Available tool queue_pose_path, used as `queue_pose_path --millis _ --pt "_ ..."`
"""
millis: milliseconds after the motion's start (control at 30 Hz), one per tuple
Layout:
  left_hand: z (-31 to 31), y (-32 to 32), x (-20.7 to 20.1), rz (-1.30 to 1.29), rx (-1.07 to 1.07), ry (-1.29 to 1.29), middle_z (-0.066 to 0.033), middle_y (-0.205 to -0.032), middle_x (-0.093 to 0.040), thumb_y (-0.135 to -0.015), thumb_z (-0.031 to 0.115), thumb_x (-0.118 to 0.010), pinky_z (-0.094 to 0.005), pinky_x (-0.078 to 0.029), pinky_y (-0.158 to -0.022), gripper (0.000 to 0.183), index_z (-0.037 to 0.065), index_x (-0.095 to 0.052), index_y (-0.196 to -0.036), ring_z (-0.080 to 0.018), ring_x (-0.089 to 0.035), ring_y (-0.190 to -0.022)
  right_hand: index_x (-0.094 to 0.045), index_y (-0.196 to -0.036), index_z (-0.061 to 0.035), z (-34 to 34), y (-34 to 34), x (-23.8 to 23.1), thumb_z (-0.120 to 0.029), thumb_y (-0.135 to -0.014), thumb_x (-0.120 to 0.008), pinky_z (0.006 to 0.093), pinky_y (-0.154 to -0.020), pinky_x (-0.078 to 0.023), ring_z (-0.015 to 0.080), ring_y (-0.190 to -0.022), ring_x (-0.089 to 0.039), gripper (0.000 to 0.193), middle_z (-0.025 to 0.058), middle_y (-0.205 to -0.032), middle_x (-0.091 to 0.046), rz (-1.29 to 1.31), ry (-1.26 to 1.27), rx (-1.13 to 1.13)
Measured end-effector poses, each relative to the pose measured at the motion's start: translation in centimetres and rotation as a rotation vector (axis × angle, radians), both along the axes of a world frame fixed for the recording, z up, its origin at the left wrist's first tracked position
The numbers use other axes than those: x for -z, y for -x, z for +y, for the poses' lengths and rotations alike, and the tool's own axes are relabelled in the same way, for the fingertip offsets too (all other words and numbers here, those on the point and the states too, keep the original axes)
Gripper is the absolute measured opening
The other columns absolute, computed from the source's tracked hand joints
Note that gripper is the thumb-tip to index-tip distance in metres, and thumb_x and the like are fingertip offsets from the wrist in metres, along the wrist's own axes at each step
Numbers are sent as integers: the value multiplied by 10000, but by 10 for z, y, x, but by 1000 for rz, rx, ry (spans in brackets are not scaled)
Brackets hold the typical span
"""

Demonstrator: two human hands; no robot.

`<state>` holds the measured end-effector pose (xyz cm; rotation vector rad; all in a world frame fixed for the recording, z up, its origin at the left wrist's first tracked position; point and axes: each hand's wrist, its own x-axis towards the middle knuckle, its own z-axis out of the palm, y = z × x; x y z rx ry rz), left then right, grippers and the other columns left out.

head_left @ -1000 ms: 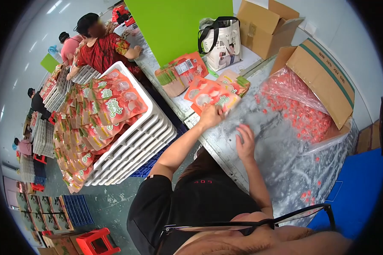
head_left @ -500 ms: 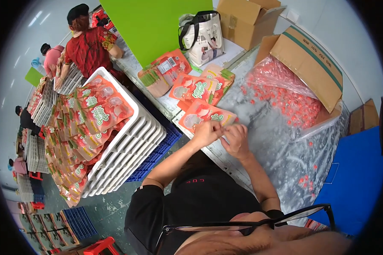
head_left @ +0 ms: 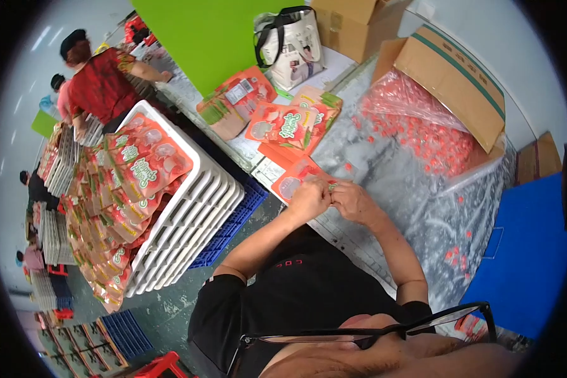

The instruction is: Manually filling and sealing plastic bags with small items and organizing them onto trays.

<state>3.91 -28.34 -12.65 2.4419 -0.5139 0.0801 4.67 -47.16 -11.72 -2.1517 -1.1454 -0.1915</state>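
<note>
A red-and-pink printed pouch [head_left: 292, 179] lies flat at the near edge of the table, partly under my hands. My left hand [head_left: 310, 200] is closed on its right-hand end, thumb and fingers pinched together. Right beside it, my right hand [head_left: 354, 203] pinches the same end, the fingertips of both hands nearly touching. What lies between the fingertips is mostly hidden. Just beyond, more printed pouches [head_left: 283, 124] overlap on the table, and a stack of pouches [head_left: 236, 101] stands farther left. One small red-wrapped piece [head_left: 348, 167] rests close to my right hand.
On the right, an open carton [head_left: 450, 94] spills small red-wrapped pieces [head_left: 416, 142] from a plastic liner. White stacked crates [head_left: 189, 208] heaped with filled pouches [head_left: 142, 167] stand left of the table. A tote bag [head_left: 290, 53] sits at the back. A co-worker in red [head_left: 104, 85] is at far left.
My hands have drawn together at the pouch's end, covering more of it. The view has shifted slightly. The co-worker in red now leans farther left with an arm stretched out.
</note>
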Motion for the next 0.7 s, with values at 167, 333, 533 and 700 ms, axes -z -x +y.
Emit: queue_pose_path --millis 167,333,533,700 --pt "31 -24 -10 904 544 343 -48 -722 -614 -877 200 -592 -303 -480 -572 217 -6 -646 -837 -121 -600 -649 -575 -758 -44 5 20 0 -86 -788 -614 402 -723 -495 293 -791 -594 65 87 -798 -581 -109 -53 13" --pt "31 -14 -7 1245 506 157 -38 -706 -629 -831 254 -667 -281 -480 -621 236 24 -712 -858 -153 -608 -654 -557 -755 -40 7 43 1 -77 -792 -608 402 -714 -488 282 -795 -591 73 83 -791 -574 -4 2 -111" --pt "17 22 -42 491 601 -366 -192 -866 -714 -826 373 -649 -462 -526 -781 375 6 -727 -829 -346 -692 -865 -596 -767 -23 3 54 -3 -73 -804 -614 419 -744 -496 318 -791 -615 65 121 -769 -607 226 95 -242" --pt "24 23 -42 399 386 -398 -181 -758 -698 -839 361 -613 -491 -532 -782 334 55 -745 -817 -361 -695 -816 -675 -955 -11 2 56 -5 -159 -838 -651 445 -848 -515 354 -921 -654 191 166 -939 -685 282 180 -245"
